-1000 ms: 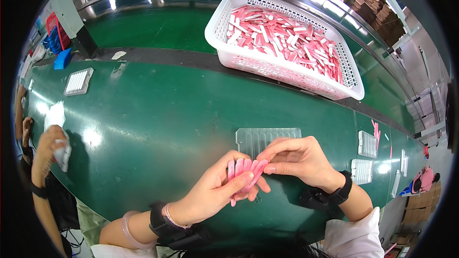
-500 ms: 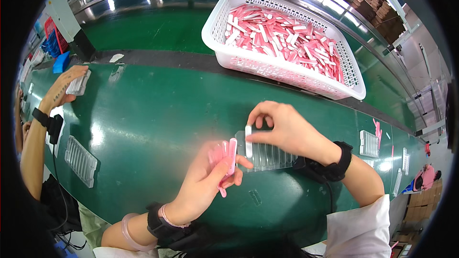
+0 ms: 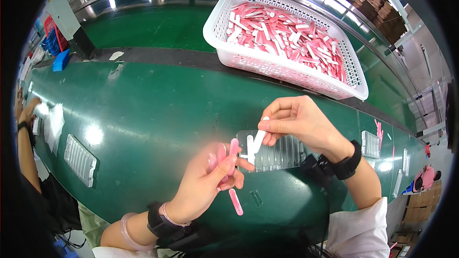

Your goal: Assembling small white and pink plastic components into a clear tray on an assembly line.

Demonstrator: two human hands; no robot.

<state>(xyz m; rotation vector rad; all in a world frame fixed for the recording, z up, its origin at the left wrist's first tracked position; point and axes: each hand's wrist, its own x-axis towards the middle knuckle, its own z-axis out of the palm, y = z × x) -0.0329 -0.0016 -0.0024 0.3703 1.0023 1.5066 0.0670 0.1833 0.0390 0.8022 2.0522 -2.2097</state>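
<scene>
My left hand (image 3: 210, 172) is closed around several flat pink strips (image 3: 234, 147), their rounded ends poking up past the fingers. Between thumb and fingertips, my right hand (image 3: 303, 122) pinches a flat white strip (image 3: 259, 138), tilted above the left end of a clear plastic tray (image 3: 279, 157). One white strip (image 3: 250, 149) stands along the tray's leftmost slots; the slots right of it show no strips. My left fingertips are close to the tray's left edge. A loose pink strip (image 3: 235, 202) is just below my left hand; whether it lies on the table or is falling, I cannot tell.
A white perforated basket (image 3: 287, 74) full of pink and white strips stands at the back. Other clear trays lie at the left (image 3: 80, 160) and right (image 3: 370, 144). A co-worker's arm (image 3: 28, 148) is at the far left, near a white sheet (image 3: 54, 126).
My right hand has risen slightly with a white strip, while another white strip now stands in the tray. A pink strip has come away below my left hand. The co-worker's hand has withdrawn leftward.
</scene>
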